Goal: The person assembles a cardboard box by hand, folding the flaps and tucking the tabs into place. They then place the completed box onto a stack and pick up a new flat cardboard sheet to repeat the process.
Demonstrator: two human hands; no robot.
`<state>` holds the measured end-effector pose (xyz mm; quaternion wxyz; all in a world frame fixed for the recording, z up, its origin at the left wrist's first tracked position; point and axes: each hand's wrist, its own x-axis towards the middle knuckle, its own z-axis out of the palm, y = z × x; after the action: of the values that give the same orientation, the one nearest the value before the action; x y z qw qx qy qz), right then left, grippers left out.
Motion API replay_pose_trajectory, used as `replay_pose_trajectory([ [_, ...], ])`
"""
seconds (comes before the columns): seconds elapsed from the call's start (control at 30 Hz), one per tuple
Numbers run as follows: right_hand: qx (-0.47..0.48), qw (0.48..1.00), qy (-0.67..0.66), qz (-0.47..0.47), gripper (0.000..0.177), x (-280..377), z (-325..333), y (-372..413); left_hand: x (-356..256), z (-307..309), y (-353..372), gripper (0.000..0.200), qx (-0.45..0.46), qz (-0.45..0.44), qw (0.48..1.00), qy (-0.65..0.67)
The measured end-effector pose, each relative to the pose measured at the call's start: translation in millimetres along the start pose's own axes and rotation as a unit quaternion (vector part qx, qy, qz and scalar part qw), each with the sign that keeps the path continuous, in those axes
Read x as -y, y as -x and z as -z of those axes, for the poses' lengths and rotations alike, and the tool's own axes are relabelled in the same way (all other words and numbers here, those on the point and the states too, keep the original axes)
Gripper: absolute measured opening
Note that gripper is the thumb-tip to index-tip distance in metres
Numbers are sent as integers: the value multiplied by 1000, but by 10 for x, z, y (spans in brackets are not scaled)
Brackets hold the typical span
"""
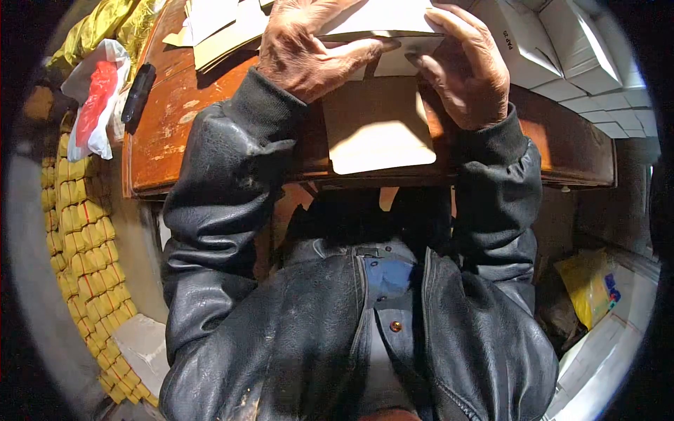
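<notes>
A cardboard carton (382,19), white outside and brown inside, is between my hands at the top of the head view. One long brown flap (379,130) hangs towards me over the table's front edge. My left hand (298,52) grips the carton's left side, its thumb stretched along the near edge. On the other side, my right hand (470,70) has its fingers bent around the right edge, with the thumb close to the inner fold. The top of the carton is cut off by the frame.
Flat cardboard sheets (228,31) lie on the wooden table (165,151) at the left. Stacked white boxes (519,42) stand at the right. A black object (138,93) and a plastic bag with something red (97,98) are at the left edge. Yellow bundles (88,252) are stacked below.
</notes>
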<state>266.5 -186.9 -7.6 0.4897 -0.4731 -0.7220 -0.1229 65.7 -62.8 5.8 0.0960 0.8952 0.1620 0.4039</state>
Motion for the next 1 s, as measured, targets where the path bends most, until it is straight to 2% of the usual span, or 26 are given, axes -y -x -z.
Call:
replay_pose_trajectory([
  [0.07,23,1000,-6,-16,59,-6,69,32,16,-11,7,62,2,-2,1000,7],
  [0.17,-5,992,-61,-106,49,-27,75,202,40,-23,15,62,-6,-9,1000,14],
  [0.2,-5,997,-33,-62,42,-22,136,187,52,-24,25,63,-6,-6,1000,17],
  [0.27,-21,990,-102,-90,36,158,204,195,80,-39,29,63,-10,-2,1000,29],
  [0.37,117,982,-132,-64,48,311,355,306,110,-41,18,63,-10,-11,999,36],
  [0.4,138,963,-191,-131,52,412,339,393,113,-31,15,63,-5,-12,999,33],
  [0.47,204,965,-143,-86,59,499,288,471,122,-27,15,63,7,-14,1000,27],
  [0.53,233,967,-81,-67,55,548,254,479,127,-37,21,63,4,-13,999,39],
  [0.6,218,974,-47,-50,43,520,199,492,152,-52,17,63,-3,-21,998,51],
  [0.67,186,979,-67,-42,37,485,146,517,208,-81,27,63,-17,-39,997,60],
  [0.83,132,984,-109,-53,24,457,170,431,114,-41,19,63,-4,-8,999,45],
  [0.87,100,981,-148,-69,25,439,143,415,81,-13,13,63,3,0,999,38],
  [1.0,59,989,-119,-61,32,440,165,238,56,16,-8,64,-4,-21,998,52],
])
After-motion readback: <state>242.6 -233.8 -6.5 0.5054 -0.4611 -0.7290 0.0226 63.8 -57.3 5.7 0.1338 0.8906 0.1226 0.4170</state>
